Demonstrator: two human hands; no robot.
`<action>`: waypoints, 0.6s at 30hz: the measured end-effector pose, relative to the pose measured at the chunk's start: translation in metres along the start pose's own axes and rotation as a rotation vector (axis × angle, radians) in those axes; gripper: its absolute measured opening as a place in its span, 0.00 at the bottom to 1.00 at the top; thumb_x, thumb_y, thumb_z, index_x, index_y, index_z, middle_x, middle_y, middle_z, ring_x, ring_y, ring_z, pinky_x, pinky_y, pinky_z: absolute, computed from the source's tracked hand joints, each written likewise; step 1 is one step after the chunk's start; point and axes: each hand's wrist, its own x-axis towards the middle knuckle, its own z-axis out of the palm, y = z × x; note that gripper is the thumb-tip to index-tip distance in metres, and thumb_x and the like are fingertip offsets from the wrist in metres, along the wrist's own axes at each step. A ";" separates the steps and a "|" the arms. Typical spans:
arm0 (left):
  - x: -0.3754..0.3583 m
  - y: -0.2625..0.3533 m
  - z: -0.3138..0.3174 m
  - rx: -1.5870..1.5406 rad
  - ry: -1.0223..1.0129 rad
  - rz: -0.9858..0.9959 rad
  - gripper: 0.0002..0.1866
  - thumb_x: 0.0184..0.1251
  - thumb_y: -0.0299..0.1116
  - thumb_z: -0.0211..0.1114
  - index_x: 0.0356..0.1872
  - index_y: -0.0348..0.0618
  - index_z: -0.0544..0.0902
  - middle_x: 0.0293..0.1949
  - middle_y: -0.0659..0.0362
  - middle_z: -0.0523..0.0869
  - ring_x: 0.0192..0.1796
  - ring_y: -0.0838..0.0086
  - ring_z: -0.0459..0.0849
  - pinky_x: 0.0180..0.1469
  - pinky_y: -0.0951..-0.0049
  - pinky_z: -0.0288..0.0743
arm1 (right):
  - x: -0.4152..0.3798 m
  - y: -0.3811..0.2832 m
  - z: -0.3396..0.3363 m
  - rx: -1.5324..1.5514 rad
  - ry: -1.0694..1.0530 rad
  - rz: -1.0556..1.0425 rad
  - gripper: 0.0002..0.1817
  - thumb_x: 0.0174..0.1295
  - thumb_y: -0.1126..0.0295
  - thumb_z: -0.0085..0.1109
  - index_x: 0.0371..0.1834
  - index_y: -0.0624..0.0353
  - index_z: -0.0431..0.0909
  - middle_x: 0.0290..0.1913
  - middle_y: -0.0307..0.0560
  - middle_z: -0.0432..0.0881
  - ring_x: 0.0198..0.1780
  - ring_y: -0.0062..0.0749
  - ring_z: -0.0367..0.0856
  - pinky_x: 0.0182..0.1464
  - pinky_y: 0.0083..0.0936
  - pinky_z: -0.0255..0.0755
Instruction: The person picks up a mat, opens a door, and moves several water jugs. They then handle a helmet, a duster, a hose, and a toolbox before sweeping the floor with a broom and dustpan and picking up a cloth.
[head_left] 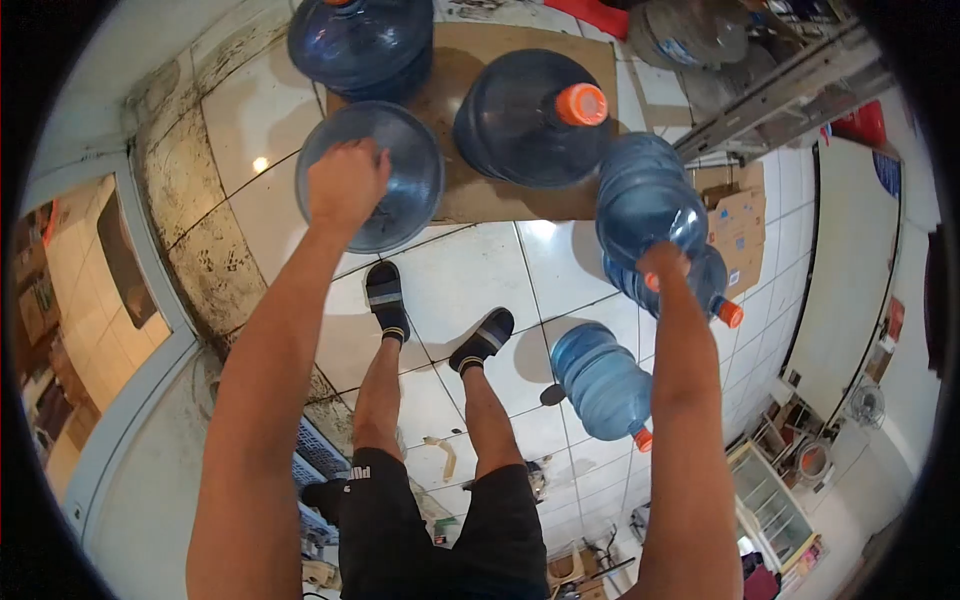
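Observation:
At the left, my left hand (347, 185) is over a blue water jug (405, 205) seen from its round end, with fingers bent against it; what they grip is unclear. My right hand (663, 262) is closed around the neck of another blue jug (645, 195), its orange cap partly showing beside the fingers. Just under that jug lies a further jug (700, 280) with an orange cap. A large jug (530, 115) with an orange cap stands on the brown cardboard (450, 60), next to a dark blue jug (365, 45) at the top.
One more jug (600, 380) lies on the tiled floor right of my feet. A metal ladder (780, 95) leans at the upper right, near a cardboard box (735, 235). A doorway frame (150, 250) stands at the left. Blue crates (318, 455) sit beside my leg.

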 end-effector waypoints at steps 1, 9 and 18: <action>0.000 -0.003 0.004 -0.012 0.022 0.011 0.12 0.57 0.39 0.59 0.24 0.40 0.79 0.27 0.52 0.83 0.34 0.58 0.81 0.34 0.60 0.76 | -0.003 -0.005 0.002 0.005 0.013 0.013 0.23 0.42 0.60 0.58 0.44 0.56 0.81 0.52 0.50 0.78 0.55 0.43 0.75 0.54 0.35 0.70; 0.003 -0.012 -0.003 -0.052 -0.017 -0.004 0.12 0.57 0.38 0.59 0.25 0.39 0.80 0.29 0.54 0.83 0.36 0.62 0.81 0.34 0.62 0.77 | -0.016 -0.003 -0.008 -0.071 -0.122 0.002 0.25 0.42 0.62 0.57 0.47 0.59 0.79 0.54 0.50 0.76 0.58 0.41 0.74 0.55 0.31 0.69; 0.003 0.001 -0.005 -0.008 -0.091 -0.023 0.12 0.57 0.39 0.59 0.26 0.40 0.80 0.29 0.54 0.83 0.37 0.61 0.82 0.35 0.62 0.77 | 0.067 0.056 -0.059 -0.249 -0.181 -0.116 0.13 0.39 0.59 0.64 0.28 0.52 0.85 0.35 0.46 0.84 0.41 0.34 0.83 0.45 0.33 0.75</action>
